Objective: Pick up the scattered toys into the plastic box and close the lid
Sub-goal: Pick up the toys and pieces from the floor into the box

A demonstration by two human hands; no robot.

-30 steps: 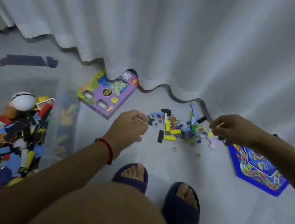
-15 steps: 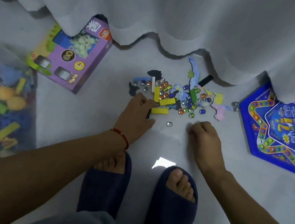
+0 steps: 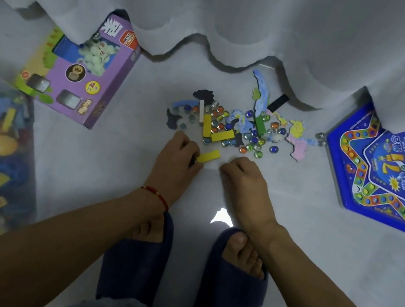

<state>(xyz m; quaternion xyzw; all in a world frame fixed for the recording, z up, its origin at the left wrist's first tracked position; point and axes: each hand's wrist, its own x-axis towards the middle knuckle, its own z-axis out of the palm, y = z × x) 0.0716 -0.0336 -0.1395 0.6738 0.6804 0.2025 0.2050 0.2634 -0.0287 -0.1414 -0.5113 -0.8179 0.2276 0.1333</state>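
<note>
Nearest the camera, two feet in dark slippers (image 3: pixel 135 258) stand on the pale floor (image 3: pixel 313 254), grey trouser legs at the bottom edge. A bright reflection (image 3: pixel 221 217) lies on the floor between the wrists.

Left hand (image 3: pixel 177 161), red cord (image 3: pixel 157 194) at the wrist, is down at the floor with fingers curled round the near end of a yellow block (image 3: pixel 209 156); a dark piece shows under the fingers beside it. Right hand (image 3: pixel 242 176) rests knuckles-up on the floor just beside the block, fingers curled under; whether it holds anything cannot be told.

Just beyond both hands lies the toy pile (image 3: pixel 238 126): glass marbles, two more yellow blocks, one white and one green stick, and foam pieces in blue, black, yellow and pink.

Plastic box (image 3: pixel 34 150) stands at the left edge, clear-walled, part-filled with mixed toys. No lid can be made out.

Beyond it, a purple carton (image 3: pixel 105 82) lies flat, its far end under the curtain (image 3: pixel 221 8). At right, a blue star-shaped board (image 3: pixel 392 173) lies flat, far corner likewise under the curtain hem.
</note>
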